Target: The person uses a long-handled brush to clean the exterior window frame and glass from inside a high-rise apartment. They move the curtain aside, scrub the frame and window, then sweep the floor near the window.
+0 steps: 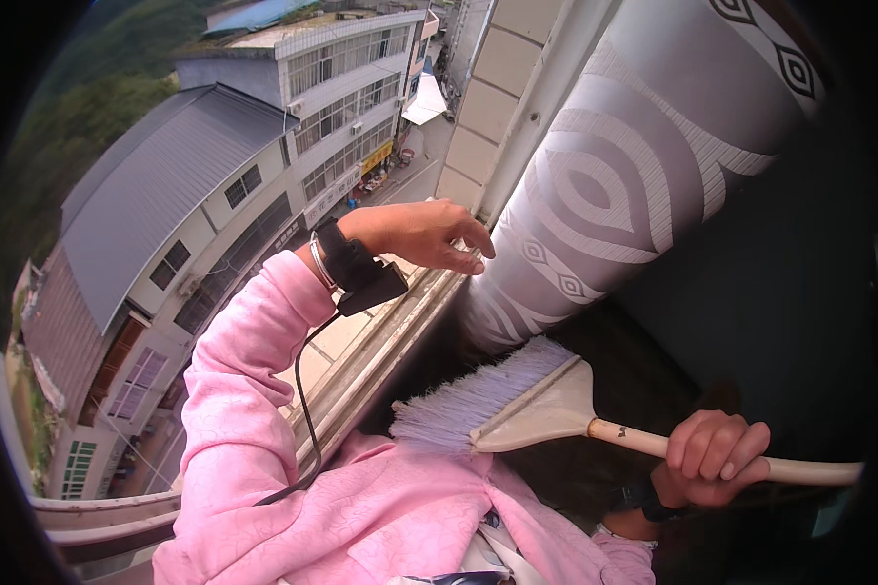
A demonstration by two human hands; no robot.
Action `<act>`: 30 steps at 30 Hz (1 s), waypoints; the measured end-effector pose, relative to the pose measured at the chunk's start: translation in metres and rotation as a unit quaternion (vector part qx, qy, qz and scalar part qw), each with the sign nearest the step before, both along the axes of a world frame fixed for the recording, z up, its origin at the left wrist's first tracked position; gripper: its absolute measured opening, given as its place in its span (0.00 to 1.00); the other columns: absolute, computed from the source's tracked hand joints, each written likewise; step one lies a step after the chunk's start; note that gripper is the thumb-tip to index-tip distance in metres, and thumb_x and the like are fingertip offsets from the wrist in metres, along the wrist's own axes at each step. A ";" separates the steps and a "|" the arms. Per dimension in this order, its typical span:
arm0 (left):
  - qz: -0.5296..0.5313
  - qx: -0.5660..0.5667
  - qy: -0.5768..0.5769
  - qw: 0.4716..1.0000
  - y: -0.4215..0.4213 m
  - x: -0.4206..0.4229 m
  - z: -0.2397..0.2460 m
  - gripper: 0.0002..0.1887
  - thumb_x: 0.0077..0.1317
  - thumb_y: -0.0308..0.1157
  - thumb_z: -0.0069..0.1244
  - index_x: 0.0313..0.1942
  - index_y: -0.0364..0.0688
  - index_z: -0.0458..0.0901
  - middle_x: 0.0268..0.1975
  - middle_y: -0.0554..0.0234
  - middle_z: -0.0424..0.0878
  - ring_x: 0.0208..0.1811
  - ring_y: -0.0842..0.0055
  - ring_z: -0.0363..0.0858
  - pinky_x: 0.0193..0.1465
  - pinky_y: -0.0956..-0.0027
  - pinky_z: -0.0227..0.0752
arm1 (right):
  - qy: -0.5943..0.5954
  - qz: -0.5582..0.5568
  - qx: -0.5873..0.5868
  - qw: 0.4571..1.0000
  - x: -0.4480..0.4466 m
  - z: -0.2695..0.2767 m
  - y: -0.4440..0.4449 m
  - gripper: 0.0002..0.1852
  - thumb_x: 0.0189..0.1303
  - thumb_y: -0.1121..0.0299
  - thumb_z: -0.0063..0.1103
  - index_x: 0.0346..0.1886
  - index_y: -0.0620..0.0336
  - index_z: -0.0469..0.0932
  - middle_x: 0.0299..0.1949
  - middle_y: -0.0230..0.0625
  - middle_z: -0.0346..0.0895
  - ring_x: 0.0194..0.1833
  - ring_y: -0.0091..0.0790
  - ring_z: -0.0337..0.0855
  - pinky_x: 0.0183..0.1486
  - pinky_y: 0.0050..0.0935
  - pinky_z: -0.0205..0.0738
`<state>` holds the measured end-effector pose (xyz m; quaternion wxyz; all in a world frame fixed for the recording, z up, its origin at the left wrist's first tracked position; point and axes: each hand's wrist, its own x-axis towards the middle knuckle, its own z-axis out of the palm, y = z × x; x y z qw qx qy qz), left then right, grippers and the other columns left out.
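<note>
My right hand (717, 457) is wrapped round the pale handle (629, 437) of a broom. The broom head (534, 417) is cream plastic, and its pale violet bristles (483, 391) point up and left, in front of my chest. Over the window sill (344, 344) hangs my left hand (435, 234), holding nothing, its fingers loosely bent and apart. Its fingertips are beside a gathered silver-grey patterned curtain (593, 183); whether they touch it I cannot tell. A black strapped device (366, 274) with a cable sits on my left wrist.
A window frame track (410, 318) runs diagonally along the sill, with a tiled outer wall (490, 95) above it. Outside and far below are a street (428, 157) and buildings, one with a grey metal roof (168, 183). The room at the right is dark.
</note>
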<state>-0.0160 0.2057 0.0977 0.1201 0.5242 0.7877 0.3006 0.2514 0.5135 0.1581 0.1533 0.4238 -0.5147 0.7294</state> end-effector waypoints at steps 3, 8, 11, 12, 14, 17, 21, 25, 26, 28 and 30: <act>-0.055 -0.003 -0.034 0.998 0.019 0.056 0.022 0.37 0.63 0.58 0.61 0.62 0.37 0.79 0.55 0.41 0.81 0.59 0.54 0.78 0.59 0.56 0.72 | 0.061 0.119 0.007 0.991 -0.029 0.017 -0.023 0.21 0.79 0.53 0.47 0.30 0.57 0.65 0.11 0.27 0.62 0.09 0.22 0.58 0.13 0.23 0.59; -0.065 -0.085 0.018 0.994 0.022 0.115 0.050 0.53 0.51 0.64 0.67 0.70 0.41 0.69 0.59 0.42 0.73 0.58 0.50 0.77 0.61 0.57 0.70 | 0.052 0.222 -0.011 0.974 -0.083 0.026 -0.066 0.23 0.76 0.47 0.47 0.31 0.57 0.65 0.11 0.25 0.60 0.10 0.21 0.58 0.14 0.24 0.57; 0.030 -0.172 0.012 0.985 0.016 0.127 0.045 0.41 0.55 0.55 0.67 0.64 0.39 0.76 0.61 0.40 0.71 0.59 0.50 0.76 0.63 0.57 0.70 | 0.005 0.281 0.016 0.960 -0.112 0.024 -0.086 0.24 0.76 0.46 0.46 0.31 0.57 0.64 0.13 0.26 0.60 0.11 0.20 0.55 0.16 0.24 0.55; 0.065 -0.191 -0.002 0.979 0.013 0.127 0.040 0.37 0.56 0.52 0.66 0.61 0.38 0.78 0.62 0.40 0.71 0.60 0.50 0.76 0.63 0.57 0.70 | 0.001 0.291 0.018 0.957 -0.125 0.021 -0.095 0.24 0.76 0.47 0.46 0.31 0.57 0.64 0.14 0.26 0.58 0.12 0.18 0.53 0.16 0.24 0.54; 0.158 -0.092 -0.026 0.983 0.001 0.131 0.022 0.24 0.61 0.42 0.60 0.54 0.37 0.81 0.62 0.40 0.73 0.59 0.50 0.76 0.64 0.58 0.70 | 0.032 0.316 0.057 0.946 -0.151 0.016 -0.111 0.23 0.79 0.46 0.36 0.35 0.55 0.62 0.17 0.24 0.55 0.14 0.18 0.52 0.17 0.23 0.54; 0.341 -0.051 -0.104 0.933 -0.013 0.132 -0.010 0.21 0.60 0.31 0.58 0.55 0.43 0.81 0.46 0.50 0.86 0.52 0.61 0.85 0.57 0.62 0.75 | -0.024 0.261 0.116 0.958 -0.178 0.000 -0.132 0.25 0.76 0.42 0.44 0.42 0.58 0.70 0.23 0.28 0.64 0.24 0.22 0.67 0.32 0.26 0.71; 0.376 0.040 -0.042 0.925 -0.020 0.127 -0.045 0.17 0.57 0.27 0.54 0.49 0.41 0.84 0.38 0.57 0.88 0.40 0.67 0.88 0.48 0.65 0.78 | 0.039 0.032 0.168 0.984 -0.176 -0.025 -0.105 0.27 0.69 0.49 0.64 0.53 0.67 0.74 0.38 0.35 0.80 0.42 0.26 0.83 0.47 0.29 0.80; 0.406 0.118 -0.044 0.905 -0.009 0.097 -0.081 0.12 0.55 0.28 0.54 0.41 0.43 0.85 0.32 0.54 0.85 0.35 0.64 0.85 0.44 0.64 0.77 | -0.046 -0.027 0.180 0.982 -0.157 -0.054 -0.035 0.17 0.74 0.58 0.59 0.49 0.66 0.77 0.28 0.31 0.78 0.31 0.23 0.80 0.36 0.23 0.76; 0.409 0.157 -0.035 0.898 -0.001 0.081 -0.092 0.12 0.55 0.28 0.55 0.41 0.43 0.85 0.32 0.54 0.85 0.34 0.66 0.84 0.43 0.64 0.76 | -0.068 -0.043 0.157 0.984 -0.153 -0.066 -0.024 0.16 0.75 0.59 0.57 0.47 0.66 0.77 0.27 0.31 0.77 0.29 0.22 0.79 0.35 0.21 0.74; 0.410 0.158 -0.020 0.898 0.012 0.042 -0.106 0.13 0.57 0.26 0.53 0.43 0.39 0.84 0.34 0.58 0.86 0.37 0.72 0.83 0.48 0.68 0.76 | -0.094 -0.072 0.102 0.988 -0.146 -0.090 -0.007 0.14 0.77 0.62 0.54 0.44 0.67 0.78 0.24 0.30 0.76 0.26 0.21 0.77 0.31 0.19 0.71; 0.415 0.183 0.004 0.891 0.019 0.008 -0.114 0.12 0.57 0.26 0.53 0.42 0.39 0.84 0.31 0.57 0.83 0.34 0.73 0.81 0.46 0.69 0.76 | -0.102 -0.144 0.108 0.978 -0.131 -0.115 0.009 0.14 0.77 0.64 0.53 0.41 0.67 0.78 0.23 0.30 0.75 0.24 0.21 0.76 0.29 0.20 0.69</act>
